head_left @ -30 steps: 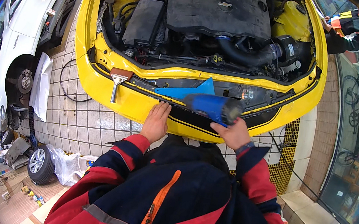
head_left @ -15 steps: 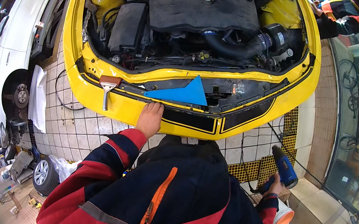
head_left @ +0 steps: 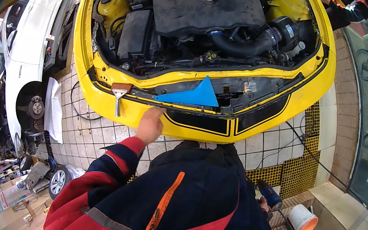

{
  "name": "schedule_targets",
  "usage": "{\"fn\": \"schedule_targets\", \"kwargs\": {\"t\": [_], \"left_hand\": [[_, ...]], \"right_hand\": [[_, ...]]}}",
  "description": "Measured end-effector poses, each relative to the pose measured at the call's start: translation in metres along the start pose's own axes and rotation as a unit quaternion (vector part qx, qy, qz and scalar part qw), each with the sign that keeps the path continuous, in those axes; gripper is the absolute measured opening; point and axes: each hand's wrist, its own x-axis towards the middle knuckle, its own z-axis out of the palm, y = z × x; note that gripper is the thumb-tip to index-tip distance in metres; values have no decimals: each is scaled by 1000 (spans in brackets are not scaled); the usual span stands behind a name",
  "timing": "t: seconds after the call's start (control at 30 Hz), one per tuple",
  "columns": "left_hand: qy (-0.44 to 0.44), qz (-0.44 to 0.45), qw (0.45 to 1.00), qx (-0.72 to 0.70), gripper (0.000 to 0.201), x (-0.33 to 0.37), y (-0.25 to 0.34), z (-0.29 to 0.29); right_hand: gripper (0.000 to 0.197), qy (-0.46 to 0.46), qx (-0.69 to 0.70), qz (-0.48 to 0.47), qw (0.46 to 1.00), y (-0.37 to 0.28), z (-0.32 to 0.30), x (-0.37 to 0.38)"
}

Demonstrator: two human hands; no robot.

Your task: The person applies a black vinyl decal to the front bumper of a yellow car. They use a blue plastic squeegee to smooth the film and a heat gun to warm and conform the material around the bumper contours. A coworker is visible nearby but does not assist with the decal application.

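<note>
My left hand (head_left: 149, 125) is at the front of a yellow car bumper (head_left: 132, 116), by the left end of a black stripe decal (head_left: 199, 122). Its index finger stretches toward the decal's edge, and nothing shows in the hand; the other fingers are partly hidden. Low on my right side, my right hand (head_left: 265, 205) is closed round a blue heat gun (head_left: 271, 197), partly hidden by my jacket. A blue plastic squeegee (head_left: 193, 95) lies on the black panel behind the bumper. To its left, a scraper with a metal handle and brown head (head_left: 120, 95) hangs over the edge.
The engine bay (head_left: 206, 15) lies uncovered ahead. A white car (head_left: 29, 57) with an exposed brake disc stands at left, near a loose wheel (head_left: 59, 181). A white bucket (head_left: 302, 220) and a cable (head_left: 313, 155) are at right. Another person's sleeve (head_left: 346, 13) shows at far right.
The heat gun in my right hand has dropped lower and nearer my body. My left hand has lifted from lying on the bumper edge, with its index finger now toward the decal's end.
</note>
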Motion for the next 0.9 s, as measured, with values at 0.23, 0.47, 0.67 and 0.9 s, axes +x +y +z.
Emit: {"fn": "schedule_targets", "kwargs": {"t": [0.23,0.47,0.67,0.9], "left_hand": [[-32,91,994,50,53,10,30,40],[-60,75,995,11,49,26,18,35],[-101,56,983,142,52,26,35,49],[-22,-35,998,-47,43,39,20,29]], "right_hand": [[29,-42,-73,-76,994,-16,21,-17],[36,-62,-65,-52,995,-34,13,11],[36,-58,-77,-52,994,-39,10,24],[29,-65,-22,-50,996,-50,32,22]]}}
